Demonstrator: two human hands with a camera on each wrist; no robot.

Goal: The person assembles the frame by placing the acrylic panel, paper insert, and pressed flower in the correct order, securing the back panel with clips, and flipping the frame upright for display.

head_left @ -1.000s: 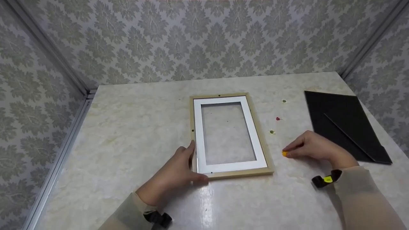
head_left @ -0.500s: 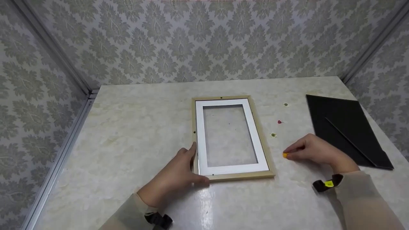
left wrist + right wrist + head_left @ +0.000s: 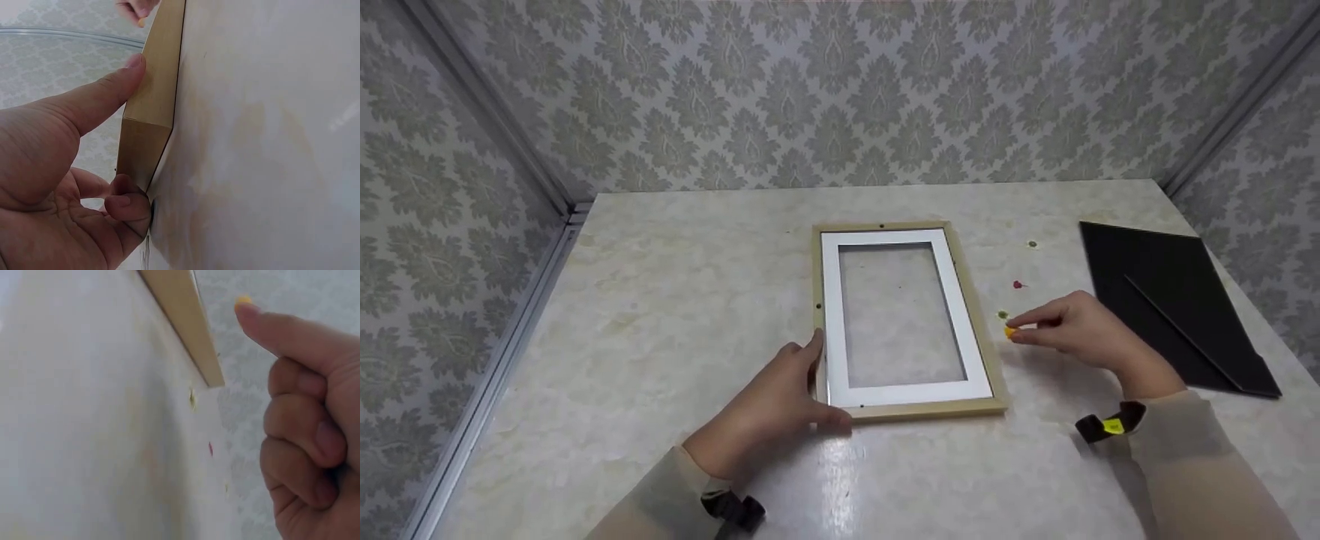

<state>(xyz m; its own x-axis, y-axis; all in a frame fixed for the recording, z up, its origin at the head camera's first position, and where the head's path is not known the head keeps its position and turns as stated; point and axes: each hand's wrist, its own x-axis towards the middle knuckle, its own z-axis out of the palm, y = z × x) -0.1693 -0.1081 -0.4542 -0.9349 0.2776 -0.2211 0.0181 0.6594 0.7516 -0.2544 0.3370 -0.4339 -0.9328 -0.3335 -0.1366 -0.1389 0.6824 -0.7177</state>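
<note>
A light wooden picture frame (image 3: 930, 409) with a white mat (image 3: 915, 392) lies on the table in the head view. At its near left corner, my left hand (image 3: 772, 405) holds it, thumb along the near edge and fingers bent at the left side. My right hand (image 3: 1084, 337) pinches a small orange-yellow piece (image 3: 1010, 332) between thumb and fingertips, just right of the frame. In the right wrist view only a bit of this orange piece (image 3: 243, 300) shows past the thumb; the other fingers are curled into the palm.
Two small pale flowers with greenish centres, the nearer flower (image 3: 1003, 315) and the farther flower (image 3: 1032, 244), lie right of the frame, with a red flower (image 3: 1018, 285) between them. A black backing board (image 3: 1155, 262) with a slanted flap lies at the table's right.
My right hand has moved left and away from me with the orange-yellow piece, now beside the nearer pale flower. My left hand stays on the frame's corner.
</note>
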